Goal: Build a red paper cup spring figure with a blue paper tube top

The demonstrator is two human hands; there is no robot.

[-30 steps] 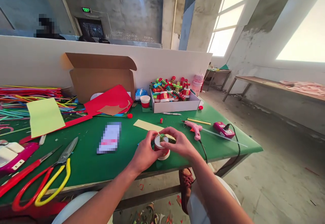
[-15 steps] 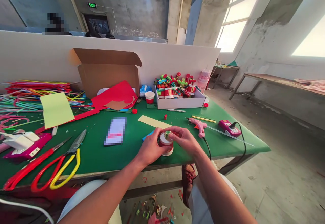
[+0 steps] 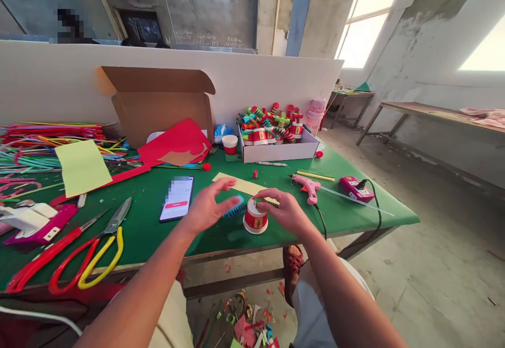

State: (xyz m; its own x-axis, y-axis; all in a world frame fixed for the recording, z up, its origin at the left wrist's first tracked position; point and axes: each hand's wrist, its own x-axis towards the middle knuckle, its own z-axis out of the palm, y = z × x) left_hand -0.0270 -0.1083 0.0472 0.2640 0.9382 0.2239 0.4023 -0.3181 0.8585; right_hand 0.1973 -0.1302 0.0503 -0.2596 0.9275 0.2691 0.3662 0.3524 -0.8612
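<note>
An upside-down red-and-white paper cup (image 3: 255,221) stands near the table's front edge. My right hand (image 3: 287,212) is over its right side, thumb and fingers pinched at a small green coil on the cup's upturned base; the fingers hide most of the coil. My left hand (image 3: 205,208) is off the cup, to its left, empty with fingers spread. Between my left hand and the cup lies a blue coiled piece (image 3: 235,208). Behind the cup is a pale yellow paper strip (image 3: 236,184), partly covered by my hands.
A white box (image 3: 280,152) of finished-looking cup figures stands at the back. A pink glue gun (image 3: 310,187) lies right, its cord hanging over the front edge. Left are a phone (image 3: 177,200), scissors (image 3: 114,227), red-handled cutters (image 3: 47,253) and colourful pipe cleaners (image 3: 59,137).
My left hand has let go of the cup and moved left, opening its fingers. My right hand stays at the cup's top. The view has shifted slightly.
</note>
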